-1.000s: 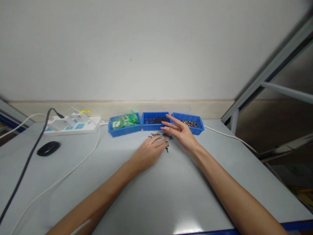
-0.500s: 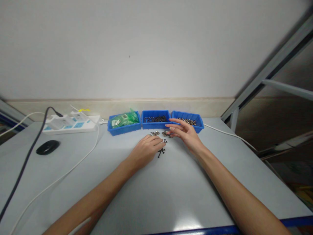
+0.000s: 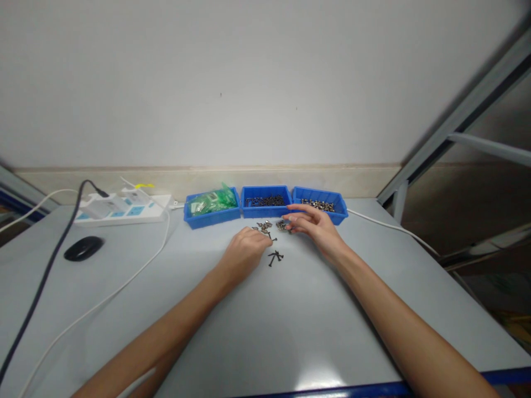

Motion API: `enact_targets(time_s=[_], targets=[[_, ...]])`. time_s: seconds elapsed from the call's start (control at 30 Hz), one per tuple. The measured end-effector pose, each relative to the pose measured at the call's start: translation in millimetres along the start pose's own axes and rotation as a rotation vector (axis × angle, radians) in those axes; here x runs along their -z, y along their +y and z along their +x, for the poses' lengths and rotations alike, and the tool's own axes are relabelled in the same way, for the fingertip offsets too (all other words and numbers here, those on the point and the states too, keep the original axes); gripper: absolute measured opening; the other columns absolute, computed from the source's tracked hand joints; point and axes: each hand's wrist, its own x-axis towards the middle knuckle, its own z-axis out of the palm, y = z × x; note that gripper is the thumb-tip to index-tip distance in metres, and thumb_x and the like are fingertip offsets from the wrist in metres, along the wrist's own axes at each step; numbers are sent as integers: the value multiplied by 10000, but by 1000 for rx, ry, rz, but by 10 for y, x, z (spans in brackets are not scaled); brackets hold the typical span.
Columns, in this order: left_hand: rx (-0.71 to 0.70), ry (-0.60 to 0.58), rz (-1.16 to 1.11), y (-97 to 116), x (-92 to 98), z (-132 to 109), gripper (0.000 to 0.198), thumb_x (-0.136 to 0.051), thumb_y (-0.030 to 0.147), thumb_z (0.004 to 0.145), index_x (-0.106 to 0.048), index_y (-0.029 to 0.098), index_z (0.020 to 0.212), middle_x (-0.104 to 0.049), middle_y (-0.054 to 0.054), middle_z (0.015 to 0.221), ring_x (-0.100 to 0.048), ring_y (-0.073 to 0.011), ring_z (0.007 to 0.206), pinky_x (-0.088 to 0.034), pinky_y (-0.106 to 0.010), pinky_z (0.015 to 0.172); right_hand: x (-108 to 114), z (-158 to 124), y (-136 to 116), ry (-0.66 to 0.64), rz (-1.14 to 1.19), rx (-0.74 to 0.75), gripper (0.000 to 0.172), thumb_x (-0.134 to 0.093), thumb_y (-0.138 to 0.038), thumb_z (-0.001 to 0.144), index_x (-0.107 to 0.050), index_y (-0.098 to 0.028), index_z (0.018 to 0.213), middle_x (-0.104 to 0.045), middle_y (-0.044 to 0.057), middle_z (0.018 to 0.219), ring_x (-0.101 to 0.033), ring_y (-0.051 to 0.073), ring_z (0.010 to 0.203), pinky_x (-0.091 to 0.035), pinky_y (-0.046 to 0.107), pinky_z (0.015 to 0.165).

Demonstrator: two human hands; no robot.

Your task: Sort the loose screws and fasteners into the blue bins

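Observation:
My left hand (image 3: 247, 249) is low over the table with its fingers curled together. A black screw (image 3: 271, 237) sticks out at its fingertips, which seem to pinch it; the fingers partly hide it. Just in front lies a small cluster of black screws (image 3: 275, 257) on the table. My right hand (image 3: 317, 226) hovers with fingers apart beside a small heap of metal hardware (image 3: 281, 225), partly covering that heap. Left of it is another heap of silvery small parts (image 3: 264, 226), beyond my left hand.
Three blue bins stand along the wall: one with green plastic packets (image 3: 212, 201), a middle bin (image 3: 265, 211) of dark screws, and a right bin (image 3: 341, 213) of shiny metal parts. A power strip (image 3: 124, 218), black mouse (image 3: 83, 249) and cables lie at left.
My left hand has curled its fingers tighter and drawn back slightly, and the black screw by its fingertips has shifted left. My right hand has barely moved.

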Motion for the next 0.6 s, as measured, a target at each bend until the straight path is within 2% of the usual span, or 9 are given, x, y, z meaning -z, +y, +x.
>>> enact_targets(time_s=[0.2,0.33,0.43,0.6], targets=[[158,193,-151,50,47,33,126,-605,113,877,-701,194,860,-760,-28,838,-709,-186,814,-517,-330,800,8,-6,11,-41,-101,52,375,-760,-381,758,-695,-198,1079,-764,79,923,-711,188,766,-542,343,750],[301,311,-405,113,127,82,33,-669,159,846,-654,187,857,-745,-1,816,-720,-153,758,-553,-266,739,29,-25,32,-214,-195,87,316,-760,-380,778,-722,-193,1030,-757,63,869,-710,190,806,-546,364,817],[372,336,-536,143,163,104,121,-717,181,817,-600,180,848,-723,20,780,-730,-140,734,-552,-225,693,15,-41,42,-317,-167,41,283,-772,-380,772,-747,-187,978,-759,56,829,-715,187,797,-552,363,816],[395,325,-565,146,177,109,156,-732,162,800,-582,179,840,-724,23,754,-735,-148,742,-556,-233,715,-23,-57,21,-289,-43,-45,266,-837,-346,687,-768,-173,877,-752,41,734,-704,165,681,-569,343,748]])
